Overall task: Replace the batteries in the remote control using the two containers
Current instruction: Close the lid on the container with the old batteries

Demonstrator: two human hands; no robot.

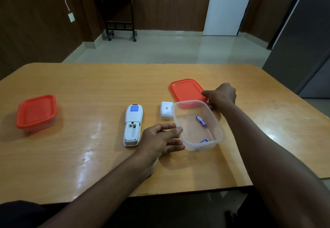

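Remote control [133, 125] is laid face down on the tabletop [89, 85], battery bay uncovered and seen empty. Its white battery cover [166, 110] is set just beside the open clear container [198, 125], touching its left wall or nearly so. Two blue batteries are seen inside: one battery [201, 120] mid-floor, a second battery [203, 141] at the near wall. Red lid [186, 89] is laid flat behind the container. Left hand [160, 139] is spread, fingertips against the container's left rim. Right hand [220, 95] is curled at the far right corner, gripping the container rim; lid contact cannot be told. Closed red-lidded container [36, 112] is placed well apart, far left.
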